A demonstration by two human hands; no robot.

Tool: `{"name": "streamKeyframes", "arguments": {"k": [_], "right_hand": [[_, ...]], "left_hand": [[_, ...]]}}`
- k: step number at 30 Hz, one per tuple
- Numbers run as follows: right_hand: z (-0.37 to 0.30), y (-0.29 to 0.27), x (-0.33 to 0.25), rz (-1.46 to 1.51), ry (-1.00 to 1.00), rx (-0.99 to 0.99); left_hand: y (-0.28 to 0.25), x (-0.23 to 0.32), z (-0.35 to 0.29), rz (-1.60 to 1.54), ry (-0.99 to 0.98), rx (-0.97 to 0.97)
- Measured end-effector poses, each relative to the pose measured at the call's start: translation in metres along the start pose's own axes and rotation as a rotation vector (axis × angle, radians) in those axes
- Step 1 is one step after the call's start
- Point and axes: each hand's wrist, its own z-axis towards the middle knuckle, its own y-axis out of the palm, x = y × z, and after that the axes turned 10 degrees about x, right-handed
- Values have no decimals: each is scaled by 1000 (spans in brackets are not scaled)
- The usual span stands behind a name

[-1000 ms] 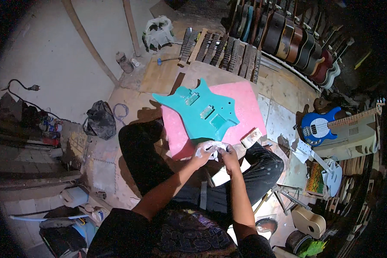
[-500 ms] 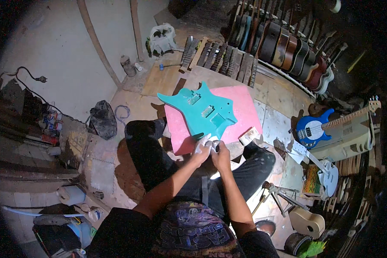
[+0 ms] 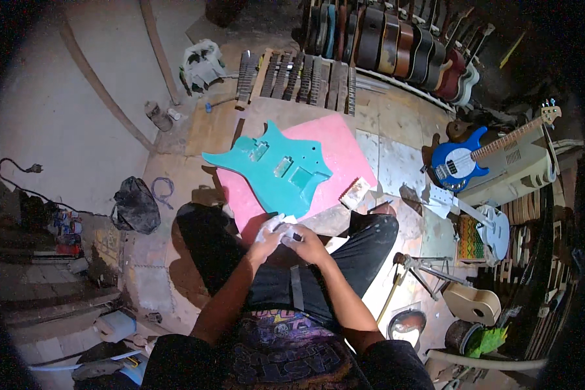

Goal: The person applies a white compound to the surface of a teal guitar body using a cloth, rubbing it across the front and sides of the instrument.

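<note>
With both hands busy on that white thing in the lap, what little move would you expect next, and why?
Probably the hands lift toward the teal guitar body. The left hand and right hand meet over the lap around a crumpled white piece, which looks like cloth or paper, though that is hard to tell. The guitar body lies just ahead on a pink mat, within easy reach.
</note>
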Motion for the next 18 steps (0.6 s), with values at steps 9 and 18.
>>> {"name": "streamKeyframes", "arguments": {"k": [9,18], "right_hand": [[22,27,-3,417,462,354],[20,-19,8,234,449,343]], "left_hand": [[22,27,-4,-302,-132,65],[32,31,20,-391,-231,-133]]}}
